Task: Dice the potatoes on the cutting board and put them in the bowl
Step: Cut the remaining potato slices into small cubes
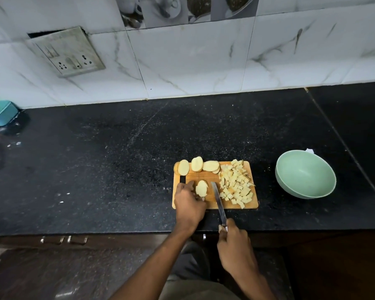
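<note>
Your left hand (188,204) curls its fingers around a potato slice (201,188) at the near-left part of the wooden cutting board (212,178), holding it on edge. Your right hand (234,243) grips the handle of a knife (218,201), whose blade points away from you and lies over the board just right of that slice, between it and the pile of diced potato (236,184) that covers the board's right half. Three more potato slices (196,165) lean along the board's far-left edge. The pale green bowl (305,177) stands on the black countertop (117,159) to the right of the board, apart from it, with nothing visible inside. A grimy wall socket plate (68,51) hangs loose on the marbled tiles, and a teal container (1,112) sits at the far left. No readable writing or brand shows on any of these.
</note>
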